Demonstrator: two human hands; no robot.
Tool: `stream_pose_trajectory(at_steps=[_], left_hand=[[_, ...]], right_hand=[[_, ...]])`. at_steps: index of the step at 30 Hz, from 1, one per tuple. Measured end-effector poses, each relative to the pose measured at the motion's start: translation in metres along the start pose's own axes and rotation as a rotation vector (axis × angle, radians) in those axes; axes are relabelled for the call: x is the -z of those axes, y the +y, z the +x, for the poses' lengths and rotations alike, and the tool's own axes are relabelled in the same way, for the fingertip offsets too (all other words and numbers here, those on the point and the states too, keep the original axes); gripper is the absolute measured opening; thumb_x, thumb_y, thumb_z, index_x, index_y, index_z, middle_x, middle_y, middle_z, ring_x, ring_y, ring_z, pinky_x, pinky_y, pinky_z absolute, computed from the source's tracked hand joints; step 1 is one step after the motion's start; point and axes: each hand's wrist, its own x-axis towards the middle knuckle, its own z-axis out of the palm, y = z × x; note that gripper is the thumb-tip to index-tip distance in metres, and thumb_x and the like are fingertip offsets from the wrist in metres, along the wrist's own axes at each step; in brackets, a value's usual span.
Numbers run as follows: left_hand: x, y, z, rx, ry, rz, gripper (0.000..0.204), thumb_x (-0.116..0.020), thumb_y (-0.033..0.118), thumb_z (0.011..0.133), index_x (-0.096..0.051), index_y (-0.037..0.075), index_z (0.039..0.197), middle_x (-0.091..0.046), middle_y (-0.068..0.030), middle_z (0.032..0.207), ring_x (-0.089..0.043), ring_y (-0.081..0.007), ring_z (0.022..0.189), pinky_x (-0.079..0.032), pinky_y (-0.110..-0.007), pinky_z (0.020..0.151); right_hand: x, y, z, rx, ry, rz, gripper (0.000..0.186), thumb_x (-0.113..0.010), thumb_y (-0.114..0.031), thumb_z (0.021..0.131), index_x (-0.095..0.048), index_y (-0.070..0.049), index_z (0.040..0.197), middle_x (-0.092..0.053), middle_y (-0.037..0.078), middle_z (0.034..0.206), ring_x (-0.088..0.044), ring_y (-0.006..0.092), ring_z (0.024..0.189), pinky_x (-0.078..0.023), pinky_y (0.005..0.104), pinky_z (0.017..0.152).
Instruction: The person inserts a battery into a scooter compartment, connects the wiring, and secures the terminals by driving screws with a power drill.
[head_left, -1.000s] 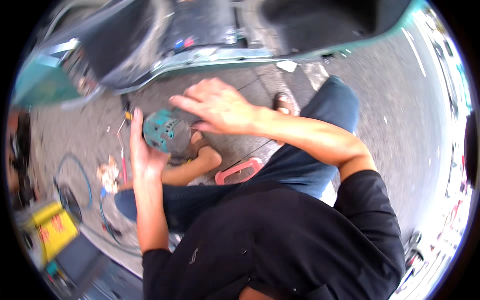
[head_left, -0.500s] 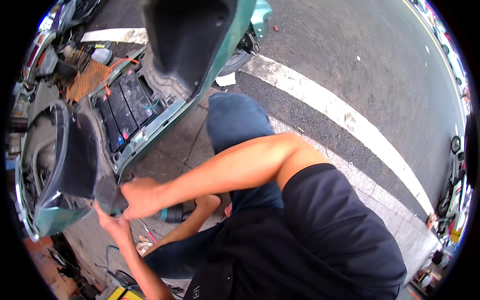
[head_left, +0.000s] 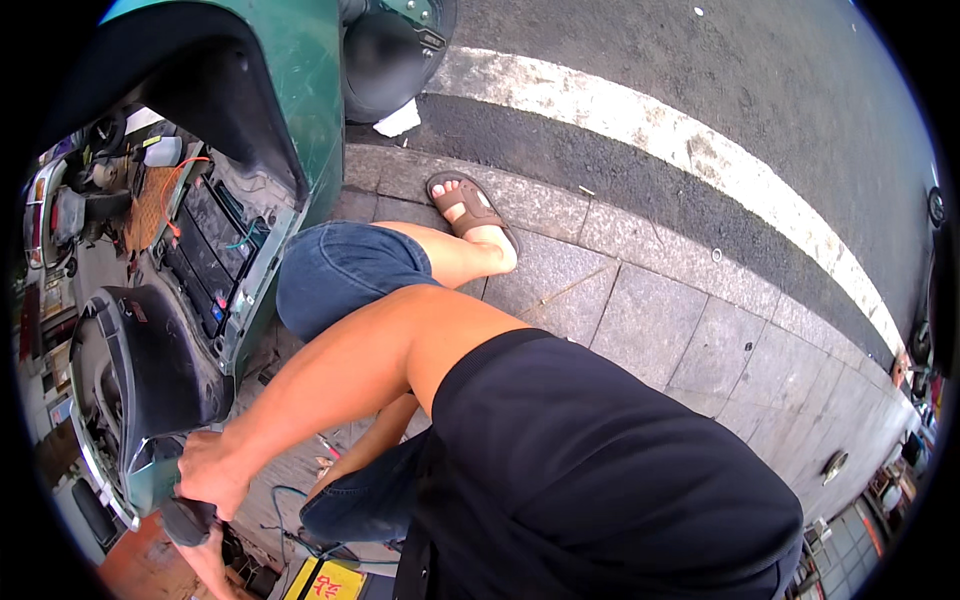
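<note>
While the left hand (head_left: 207, 560) meets the dark tool (head_left: 186, 521) at 8 o'clock, the right hand (head_left: 212, 474) adjoins it; both hands' finger closure cannot be determined.

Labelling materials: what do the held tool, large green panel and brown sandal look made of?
Held tool: perhaps rubber or plastic; dark, matte, blurred.
Green panel: probably painted metal, maybe plastic; smooth sheen.
Brown sandal: leather or synthetic, can't tell; matte straps.

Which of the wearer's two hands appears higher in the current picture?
The right hand, reached along the bare arm from the large black sleeve. It shows above the dark tool; the left hand shows below it.
</note>
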Motion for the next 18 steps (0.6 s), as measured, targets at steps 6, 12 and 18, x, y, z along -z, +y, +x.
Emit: stream_pose_trajectory(at_steps=[6, 12, 18], left_hand=[[0.022, -0.055, 0.001, -0.114, -0.071, -0.031, 0.079, -0.077, 0.011, 0.074, -0.037, -0.006, 0.141, -0.051, -0.0212, 0.133, -0.051, -0.0286, 0.119, -0.036, -0.038, 0.105], [-0.022, 0.039, 0.058, -0.005, 0.473, 0.247, 0.059, -0.070, 0.008, 0.079, -0.049, -0.005, 0.132, -0.060, -0.0238, 0.122, -0.062, -0.0339, 0.104, -0.046, -0.039, 0.093], [-0.026, 0.036, 0.073, -0.157, 0.490, 0.213, 0.050, -0.065, -0.001, 0.073, -0.056, -0.006, 0.122, -0.065, -0.0216, 0.109, -0.061, -0.0325, 0.096, -0.046, -0.037, 0.089]], right_hand=[[-0.005, -0.003, 0.016, 0.076, 0.073, 0.015, 0.047, -0.073, -0.040, 0.061, -0.069, -0.006, 0.093, -0.070, 0.016, 0.084, -0.068, 0.0341, 0.087, -0.053, 0.0465, 0.077], [0.003, 0.003, 0.015, -0.508, 0.206, 0.409, 0.044, -0.078, -0.035, 0.058, -0.072, -0.002, 0.088, -0.071, 0.018, 0.090, -0.069, 0.0318, 0.090, -0.054, 0.0397, 0.081], [0.012, 0.010, 0.013, -0.438, 0.224, 0.270, 0.044, -0.079, -0.034, 0.059, -0.073, -0.001, 0.088, -0.071, 0.017, 0.091, -0.069, 0.0307, 0.093, -0.053, 0.0380, 0.084]])
